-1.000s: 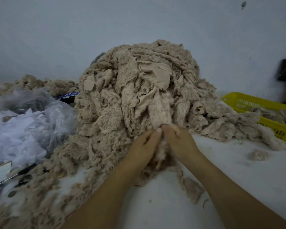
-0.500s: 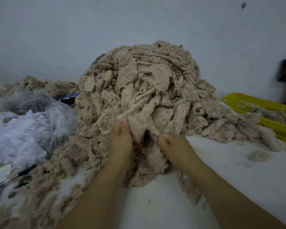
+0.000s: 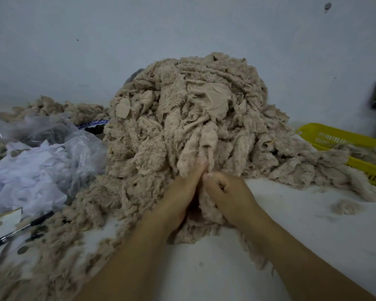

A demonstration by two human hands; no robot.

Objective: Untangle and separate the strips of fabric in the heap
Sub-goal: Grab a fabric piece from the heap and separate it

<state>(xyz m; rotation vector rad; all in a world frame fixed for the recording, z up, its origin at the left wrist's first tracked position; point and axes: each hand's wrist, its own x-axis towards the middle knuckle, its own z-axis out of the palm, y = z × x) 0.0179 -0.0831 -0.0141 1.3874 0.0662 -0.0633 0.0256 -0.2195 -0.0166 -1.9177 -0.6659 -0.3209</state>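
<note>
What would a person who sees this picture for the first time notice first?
A big heap of beige fleecy fabric strips fills the middle. At its near foot the left hand and the right hand meet on one strip. A yellow basket sits at the right edge, crumpled plastic bags at the left.

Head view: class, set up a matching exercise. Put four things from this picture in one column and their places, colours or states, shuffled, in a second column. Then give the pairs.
Column one:
1. heap of fabric strips
2. basket
3. pen
4. right hand

Column two:
a. far right, yellow
b. pinches a strip at the heap's near side
c. centre of the view, beige
d. lower left, black

Pairs: 1-c, 2-a, 3-d, 4-b
</note>
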